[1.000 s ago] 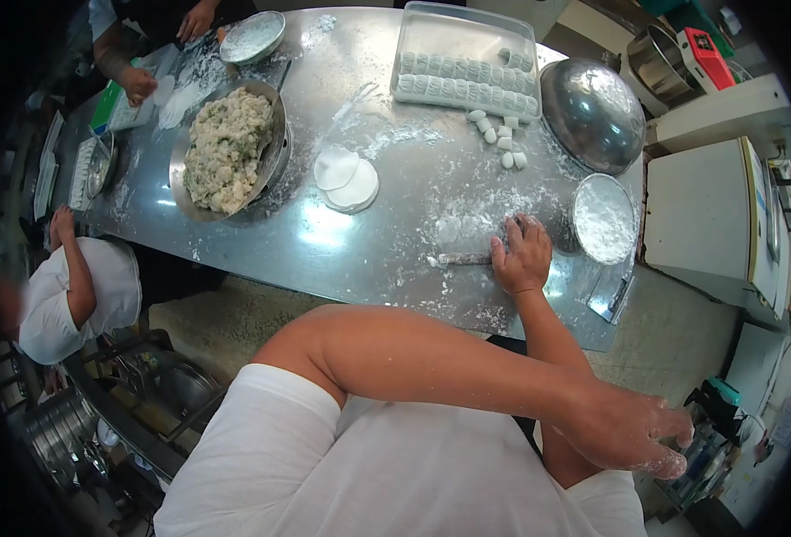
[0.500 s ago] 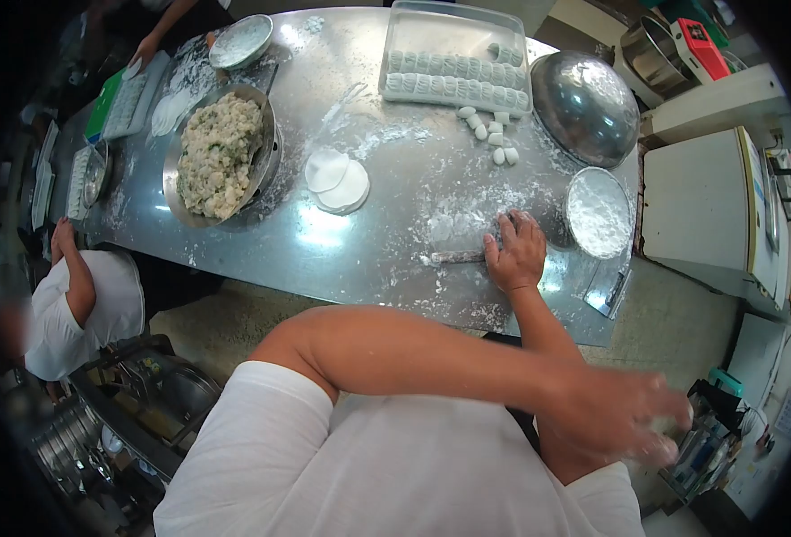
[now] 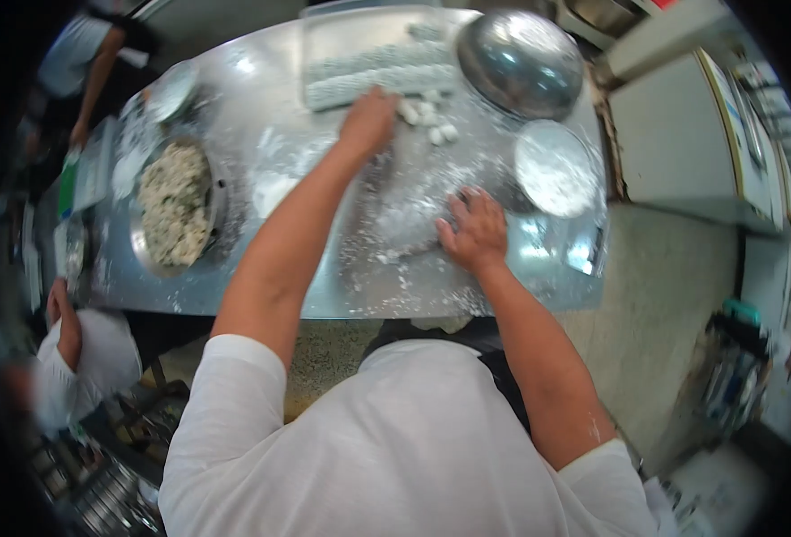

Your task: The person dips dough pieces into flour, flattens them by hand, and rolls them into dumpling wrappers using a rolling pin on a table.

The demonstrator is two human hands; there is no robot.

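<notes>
The person's left-hand grip (image 3: pixel 369 123) reached toward the desk's (image 3: pixel 346 302) far edge, just beside a cluster of white pieces (image 3: pixel 430 115); blur hid whether it had closed on any. The right-hand grip (image 3: pixel 477 231) lay spread over the right end of a floury rod (image 3: pixel 404 252), toward the near edge. A tray (image 3: pixel 346 36) of pale rows (image 3: pixel 377 82) stood at the far edge, with a metal dome (image 3: pixel 521 64) toward the far right corner. A bowl (image 3: pixel 517 170) of white powder (image 3: pixel 558 170) sat by the right edge, and a wide bowl (image 3: pixel 141 237) of chunky mixture (image 3: pixel 176 206) toward the left edge.
</notes>
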